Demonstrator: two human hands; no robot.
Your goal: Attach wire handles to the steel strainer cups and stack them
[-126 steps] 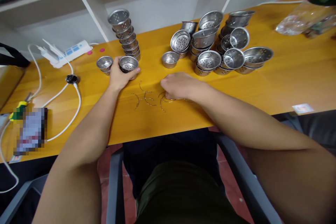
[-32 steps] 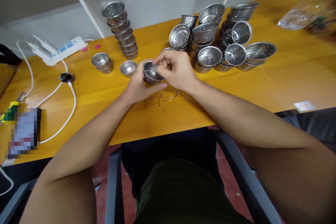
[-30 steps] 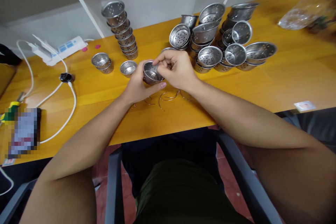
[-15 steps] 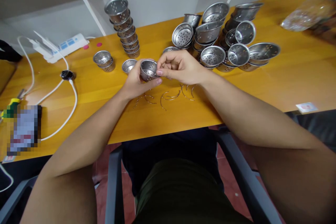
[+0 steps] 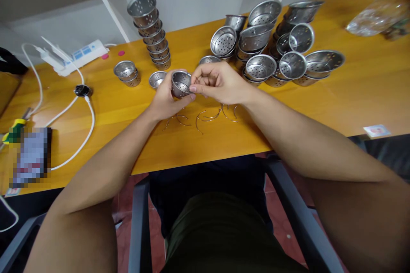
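My left hand (image 5: pixel 165 101) is wrapped round a small perforated metal cup (image 5: pixel 181 84), its mouth tilted up towards me. Thumb and forefinger of my right hand (image 5: pixel 219 81) are pinched together at the cup's right rim; what they hold, if anything, is too small to make out. Several thin curved wires (image 5: pixel 211 118) lie on the table just below my hands. Behind my left hand sits another small perforated cup (image 5: pixel 156 79), partly covered by the fingers. One more cup (image 5: pixel 209 59) shows in part behind my right hand.
A tall stack of perforated cups (image 5: pixel 153 34) stands at the back, with a short stack (image 5: pixel 126 72) to its left. Many larger ones (image 5: pixel 256 38) crowd the back right. On the left lie a power strip (image 5: pixel 83 57), white cables and a blurred-out object (image 5: pixel 32 155). A plastic bag (image 5: pixel 368 19) is far right.
Both hands stay at the cup with almost no movement. The view has shifted very slightly.
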